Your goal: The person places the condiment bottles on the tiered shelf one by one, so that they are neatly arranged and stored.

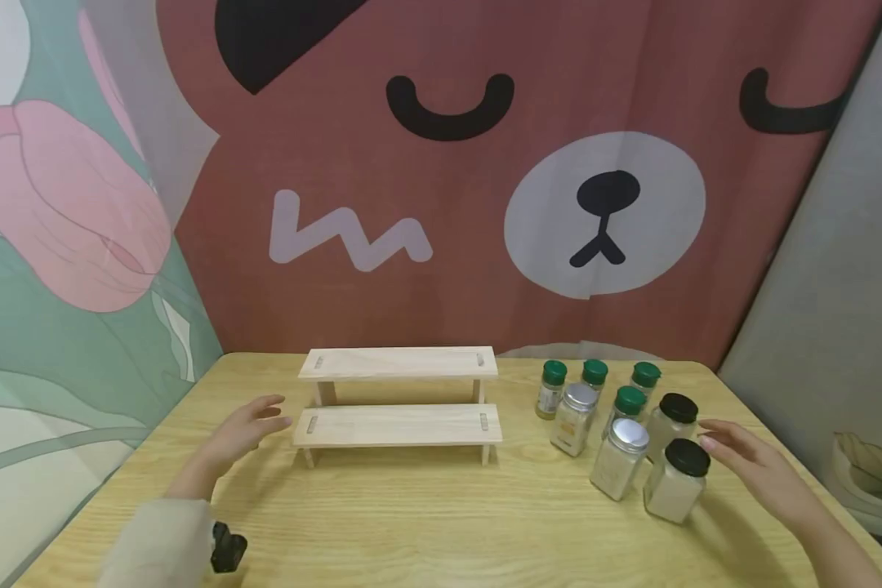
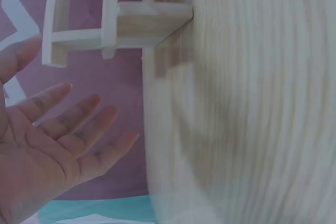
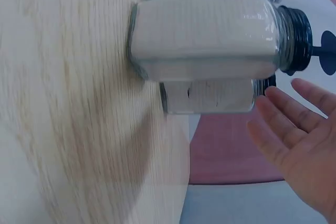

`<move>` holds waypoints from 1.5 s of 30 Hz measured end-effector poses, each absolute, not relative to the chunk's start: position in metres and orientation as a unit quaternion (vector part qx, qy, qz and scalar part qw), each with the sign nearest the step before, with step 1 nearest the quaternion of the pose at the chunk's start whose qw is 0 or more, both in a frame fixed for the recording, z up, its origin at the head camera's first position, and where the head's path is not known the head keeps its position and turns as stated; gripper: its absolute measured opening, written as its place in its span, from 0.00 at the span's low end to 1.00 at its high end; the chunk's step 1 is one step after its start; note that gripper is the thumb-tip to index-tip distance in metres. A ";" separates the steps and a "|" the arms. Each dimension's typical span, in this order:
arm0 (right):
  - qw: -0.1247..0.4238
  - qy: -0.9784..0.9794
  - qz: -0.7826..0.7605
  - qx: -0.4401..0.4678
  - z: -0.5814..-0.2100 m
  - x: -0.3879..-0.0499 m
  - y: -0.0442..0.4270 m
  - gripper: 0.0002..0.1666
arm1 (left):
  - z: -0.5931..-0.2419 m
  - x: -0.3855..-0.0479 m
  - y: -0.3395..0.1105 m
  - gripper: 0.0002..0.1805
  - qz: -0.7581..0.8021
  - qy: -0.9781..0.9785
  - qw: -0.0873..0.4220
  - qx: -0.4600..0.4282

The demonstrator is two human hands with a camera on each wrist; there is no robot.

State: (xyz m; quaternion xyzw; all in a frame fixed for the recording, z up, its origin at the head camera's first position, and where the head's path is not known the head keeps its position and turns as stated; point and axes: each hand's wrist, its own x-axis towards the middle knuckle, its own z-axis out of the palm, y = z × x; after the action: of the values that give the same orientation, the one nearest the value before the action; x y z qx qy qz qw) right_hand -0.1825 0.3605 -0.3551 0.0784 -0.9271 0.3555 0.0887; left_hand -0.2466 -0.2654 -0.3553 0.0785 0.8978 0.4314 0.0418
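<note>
A two-tier pale wooden rack (image 1: 397, 426) stands on the table. My left hand (image 1: 238, 433) hovers just left of it, fingers spread and relaxed, holding nothing; the left wrist view shows the open palm (image 2: 42, 150) beside the rack's end (image 2: 152, 22). On the right, my right hand (image 1: 764, 474) is close beside the black-lidded jars, the front one (image 1: 674, 482) and the rear one (image 1: 672, 420). In the right wrist view its fingers (image 3: 283, 116) extend near a black-lidded jar (image 3: 205, 38), with nothing held. Whether the fingertips touch the rear jar, I cannot tell.
Left of the black-lidded jars are two silver-lidded jars (image 1: 617, 461) and several green-capped bottles (image 1: 551, 392), grouped closely. The wooden table (image 1: 382, 523) reaches back to a curtain (image 1: 353, 302) with a bear print. A grey surface (image 1: 838, 269) rises beyond the table's right edge.
</note>
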 end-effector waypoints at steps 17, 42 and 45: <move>0.079 -0.900 0.414 0.110 -0.371 -0.183 0.348 0.28 | -0.380 -0.266 -0.242 0.30 0.572 0.817 0.072 0.021; 0.065 -0.920 0.387 0.004 -0.375 -0.173 0.353 0.37 | -0.386 -0.275 -0.242 0.26 0.587 0.807 0.053 -0.034; 0.080 -0.920 0.385 0.011 -0.369 -0.170 0.353 0.35 | -0.387 -0.274 -0.243 0.26 0.591 0.804 0.054 -0.041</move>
State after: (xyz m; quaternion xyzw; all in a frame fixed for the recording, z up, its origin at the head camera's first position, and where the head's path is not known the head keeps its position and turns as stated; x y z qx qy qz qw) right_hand -0.1699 0.3528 -0.3691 0.0109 -0.9196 0.3845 0.0797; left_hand -0.2743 -0.2430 -0.3867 -0.0410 0.8037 0.5911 0.0537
